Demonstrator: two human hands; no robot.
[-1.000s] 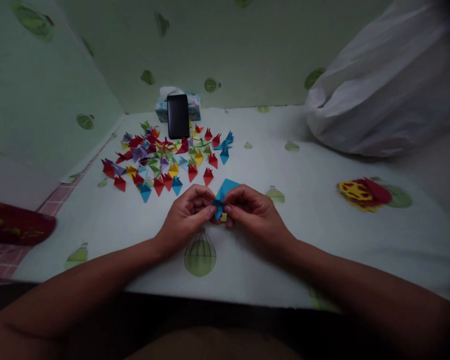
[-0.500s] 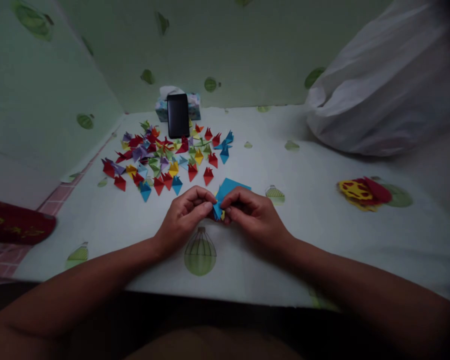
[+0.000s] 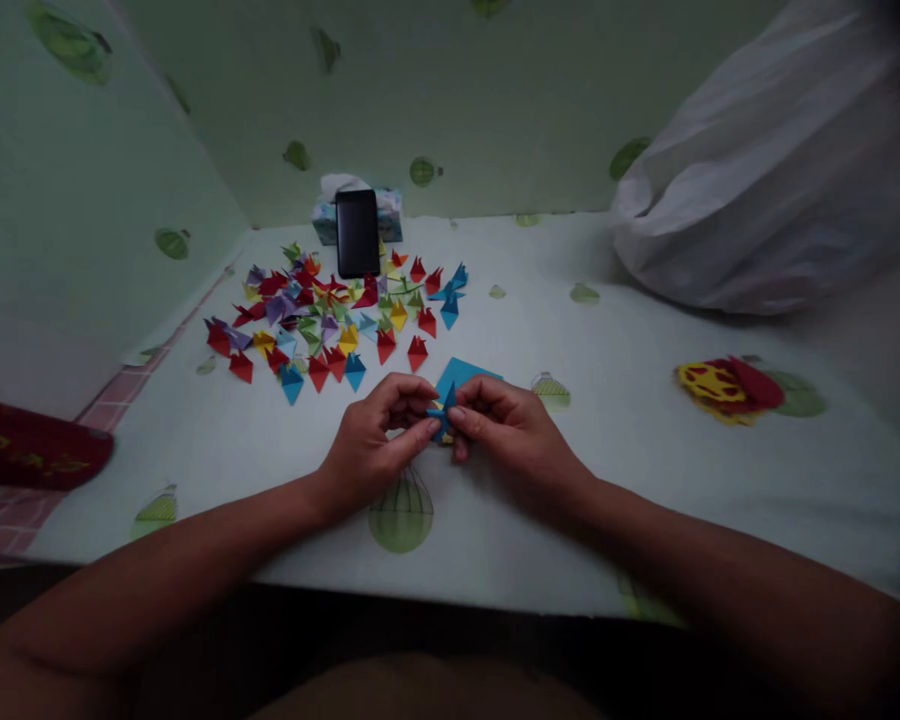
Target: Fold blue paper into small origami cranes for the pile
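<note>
A small blue folded-paper crane (image 3: 445,408) is held between my two hands over the front middle of the table. My left hand (image 3: 382,435) pinches its left side with thumb and fingers. From the right, my right hand (image 3: 506,430) grips the other side, thumb on top. Parts of the crane are hidden by the fingertips. Just behind the hands lies flat blue paper (image 3: 461,372), with bits of yellow showing below the crane. Farther back on the left spreads a heap of finished paper cranes (image 3: 334,362) in red, blue, yellow, green and purple.
A black phone (image 3: 357,235) leans against a tissue box (image 3: 390,215) behind the cranes. At the back right stands a large white plastic bag (image 3: 750,210). Red and yellow cut-out pieces (image 3: 727,388) lie on the right. A dark red object (image 3: 37,445) sits at the left edge.
The blue crane has turned in my fingers, and a narrow point now sticks up. My left fingers have opened out slightly around it. The things on the table have stayed in place.
</note>
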